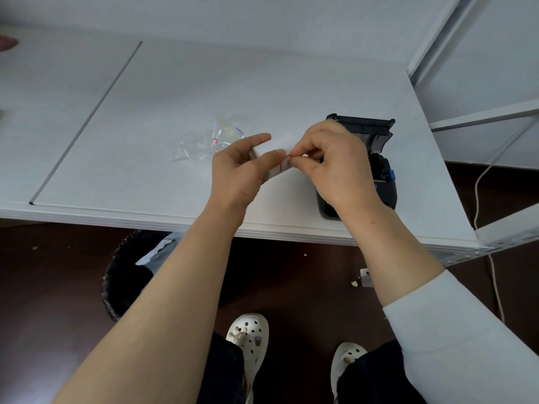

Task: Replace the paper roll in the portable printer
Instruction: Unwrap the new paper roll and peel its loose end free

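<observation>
My left hand point(245, 167) holds a white paper roll point(278, 145) above the table, fingers and thumb curled round its sides. A thin red strip point(287, 156) runs across the roll's wrapping. My right hand point(329, 158) pinches the end of that red strip between thumb and forefinger. The black portable printer point(379, 170) stands on the white table point(175, 97) just behind and right of my right hand, its lid point(361, 123) tipped open upward. Much of the printer's front is hidden by my right hand.
A crumpled clear plastic bag point(204, 141) lies on the table left of my hands. A white metal shelf frame point(472, 118) stands at the right, with a cable point(478, 188) hanging beside it. A dark bin point(128, 275) sits on the floor under the table's front edge.
</observation>
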A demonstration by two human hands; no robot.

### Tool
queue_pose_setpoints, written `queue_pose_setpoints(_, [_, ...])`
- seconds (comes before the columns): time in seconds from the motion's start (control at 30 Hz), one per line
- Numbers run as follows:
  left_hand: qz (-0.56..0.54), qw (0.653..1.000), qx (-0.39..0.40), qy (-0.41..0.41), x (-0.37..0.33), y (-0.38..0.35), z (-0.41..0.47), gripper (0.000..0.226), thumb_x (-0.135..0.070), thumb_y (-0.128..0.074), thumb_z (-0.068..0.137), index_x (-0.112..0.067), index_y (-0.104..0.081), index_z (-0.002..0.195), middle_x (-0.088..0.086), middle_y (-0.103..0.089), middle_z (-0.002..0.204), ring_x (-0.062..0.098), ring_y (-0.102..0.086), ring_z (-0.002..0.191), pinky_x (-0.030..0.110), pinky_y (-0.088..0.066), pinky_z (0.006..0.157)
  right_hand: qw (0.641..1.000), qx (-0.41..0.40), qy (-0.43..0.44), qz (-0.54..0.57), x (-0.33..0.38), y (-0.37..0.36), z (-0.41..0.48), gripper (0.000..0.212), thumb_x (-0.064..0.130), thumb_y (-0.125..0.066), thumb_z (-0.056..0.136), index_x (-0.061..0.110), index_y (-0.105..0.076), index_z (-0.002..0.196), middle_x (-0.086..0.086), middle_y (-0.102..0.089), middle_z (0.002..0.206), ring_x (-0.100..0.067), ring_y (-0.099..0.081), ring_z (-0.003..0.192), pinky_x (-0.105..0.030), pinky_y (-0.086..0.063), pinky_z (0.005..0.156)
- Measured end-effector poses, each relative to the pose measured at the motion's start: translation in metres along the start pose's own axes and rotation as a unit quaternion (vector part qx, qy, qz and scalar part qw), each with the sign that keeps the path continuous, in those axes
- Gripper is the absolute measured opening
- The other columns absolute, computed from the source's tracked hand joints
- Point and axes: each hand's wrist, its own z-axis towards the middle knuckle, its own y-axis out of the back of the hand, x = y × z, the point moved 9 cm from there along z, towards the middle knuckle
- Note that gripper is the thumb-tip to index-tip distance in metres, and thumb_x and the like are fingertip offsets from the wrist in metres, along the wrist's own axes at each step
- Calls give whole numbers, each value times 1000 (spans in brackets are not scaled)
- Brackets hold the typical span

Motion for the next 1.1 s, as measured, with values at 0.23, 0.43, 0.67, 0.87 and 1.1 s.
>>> queue_pose_setpoints(0.23, [-7, 1000, -6, 20, 1, 0, -2, 37, 4, -67, 79, 1, -62, 116, -7, -53, 62, 6, -65, 46, 15, -58, 65, 999, 40, -2, -26, -1, -5, 1, 4, 8, -70, 76, 9, -67, 78, -2, -56, 95, -14, -53, 75, -31, -49, 75])
queue_pose_setpoints(0.43, [-18, 999, 7, 32, 2, -2, -1, 36, 0, -68, 79, -3, -63, 115, 3, -61, 78, 10, -70, 54, 20, -58, 72, 998, 19, -46, 49, -7, 0, -1, 15, 13, -73, 75, 13, -66, 89, 1, -59, 94, -16, -62, 82, -32, -55, 81])
queue_pose_setpoints(0.67, [8, 1000, 2, 16, -2, -1, -3, 40, 2, -69, 78, -1, -62, 117, -4, -51, 69, 5, -66, 48, 13, -56, 64, 999, 31, -15, -5, -3, -3, 0, 7, 14, -72, 76, 14, -69, 82, 5, -54, 92, -9, -53, 74, -27, -49, 74])
queue_pose_setpoints(0.87, [31, 999, -9, 24, 3, 4, 2, 43, -3, -73, 75, -2, -62, 117, -4, -52, 81, 8, -68, 61, 18, -58, 70, 997, 70, -14, -19, -6, -9, 0, 5, 15, -72, 76, 13, -68, 79, 3, -53, 93, 3, -44, 66, -21, -40, 69])
queue_pose_setpoints(1.1, [14, 999, -4, 41, 8, 5, 5, 40, -10, -71, 79, -5, -61, 117, 7, -69, 93, 10, -71, 67, 26, -59, 77, 999, 18, -17, 20, -5, 2, 0, 14, 18, -73, 76, 15, -72, 89, 6, -57, 95, 3, -48, 70, -11, -43, 69])
